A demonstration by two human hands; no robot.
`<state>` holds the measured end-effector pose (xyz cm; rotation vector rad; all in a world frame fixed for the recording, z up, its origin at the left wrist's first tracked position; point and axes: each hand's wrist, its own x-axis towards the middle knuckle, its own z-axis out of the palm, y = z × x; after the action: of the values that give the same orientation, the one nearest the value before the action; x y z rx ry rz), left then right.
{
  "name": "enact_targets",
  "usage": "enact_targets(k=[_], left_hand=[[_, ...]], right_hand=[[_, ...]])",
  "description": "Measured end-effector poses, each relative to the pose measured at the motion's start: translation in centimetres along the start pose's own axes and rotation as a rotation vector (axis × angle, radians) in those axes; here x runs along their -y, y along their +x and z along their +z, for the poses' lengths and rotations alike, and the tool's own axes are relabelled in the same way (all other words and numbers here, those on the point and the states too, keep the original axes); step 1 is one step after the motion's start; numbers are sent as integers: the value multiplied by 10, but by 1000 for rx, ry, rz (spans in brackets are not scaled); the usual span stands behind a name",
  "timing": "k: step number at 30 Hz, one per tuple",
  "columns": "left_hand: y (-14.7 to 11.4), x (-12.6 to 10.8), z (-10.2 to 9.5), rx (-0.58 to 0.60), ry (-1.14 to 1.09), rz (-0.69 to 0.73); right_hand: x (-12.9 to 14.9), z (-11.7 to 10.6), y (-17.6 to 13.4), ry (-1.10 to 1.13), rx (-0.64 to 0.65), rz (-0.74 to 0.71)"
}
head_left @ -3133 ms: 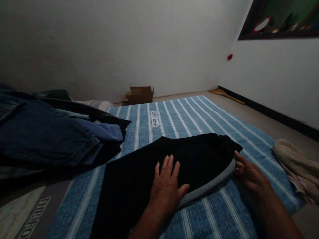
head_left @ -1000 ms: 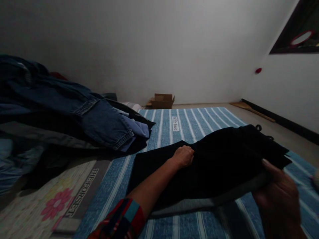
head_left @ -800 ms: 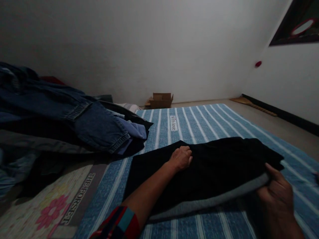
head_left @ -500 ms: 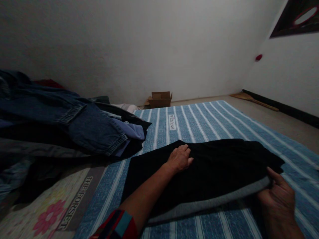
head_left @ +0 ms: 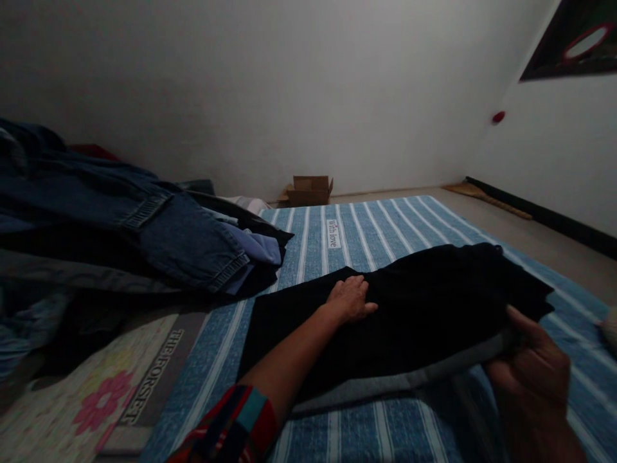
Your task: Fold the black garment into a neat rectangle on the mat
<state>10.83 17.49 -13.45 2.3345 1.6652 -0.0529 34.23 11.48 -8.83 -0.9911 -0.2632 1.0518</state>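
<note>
A folded black garment (head_left: pixel 424 308) with a grey strip along its near edge lies across the blue striped sheet. My left hand (head_left: pixel 349 299) rests palm down on its upper left part, fingers lying on the cloth and thumb apart. At the right end, my right hand (head_left: pixel 533 373) grips the near edge, thumb on top and the fingers hidden underneath. That right part of the cloth is lifted a little, with a shadow below it. Whether the garment is trousers or a top, I cannot tell.
To the left lies a heap of clothes with blue jeans (head_left: pixel 183 238) on top. A flowered mat (head_left: pixel 159 379) shows below it. The blue striped sheet (head_left: pixel 366 238) reaches back towards a cardboard box (head_left: pixel 311 191) by the wall.
My right hand has raised the right part of the garment and moved slightly left with it. My left hand stays at nearly the same spot on the cloth.
</note>
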Motion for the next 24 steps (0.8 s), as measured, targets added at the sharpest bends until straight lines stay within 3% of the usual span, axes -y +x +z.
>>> enact_targets(k=[5,11,17,21,24], left_hand=[[2,0,0,-31,-4,13],[-10,-4,-6,-79,-15,18],[-32,-1,-3,-63,-56,75],[-32,0,11,-30,-96,97],[-30,-1,21,-68,-146,111]], right_hand=[[-1,22,-31,-79,238,-126],[-9,52,-65,-143,404,-155],[-13,59,-77,-198,390,-174],[-16,66,-79,-261,402,-199],[-22,72,-82,-276,427,-225]])
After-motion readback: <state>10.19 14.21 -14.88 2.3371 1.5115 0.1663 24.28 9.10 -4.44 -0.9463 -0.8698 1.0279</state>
